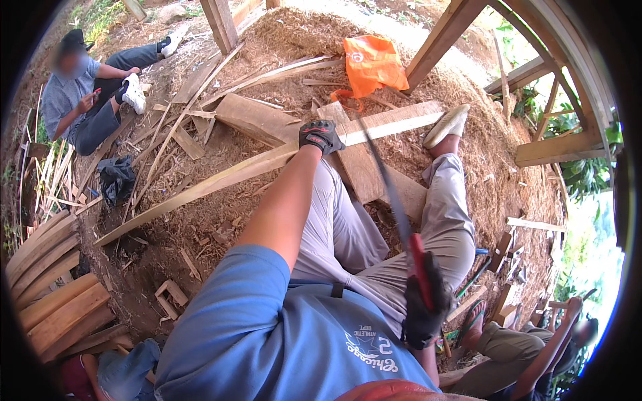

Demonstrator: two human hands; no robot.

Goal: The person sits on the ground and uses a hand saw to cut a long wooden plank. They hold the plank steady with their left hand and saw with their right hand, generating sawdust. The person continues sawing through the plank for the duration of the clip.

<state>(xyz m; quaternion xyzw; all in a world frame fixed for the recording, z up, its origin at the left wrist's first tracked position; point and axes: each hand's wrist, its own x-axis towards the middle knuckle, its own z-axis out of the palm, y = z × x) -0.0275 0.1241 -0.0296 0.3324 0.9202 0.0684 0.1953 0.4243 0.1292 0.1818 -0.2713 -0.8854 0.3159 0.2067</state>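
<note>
My left hand (pixel 322 138), in a black and grey glove, is closed over a long pale wooden plank (pixel 221 179) lying slantwise ahead of me. Thick boards (pixel 358 164) cross beneath it. In my right hand (pixel 424 314), also gloved in dark fabric, is the red handle of what looks like a hand saw (pixel 394 190). Its long, narrow, dark blade is seen nearly edge-on, so no teeth show. The blade points up and away from me, its tip over the plank. My light-coloured shoe (pixel 447 125) is at the plank's right end.
An orange bag (pixel 374 65) lies beyond the plank, near wooden posts. A seated person (pixel 83 93) is at far left, other people at both lower corners. Stacked curved timbers (pixel 63 311) stand at left, a black plastic bag (pixel 116 179) beyond them. Shavings and offcuts cover the ground.
</note>
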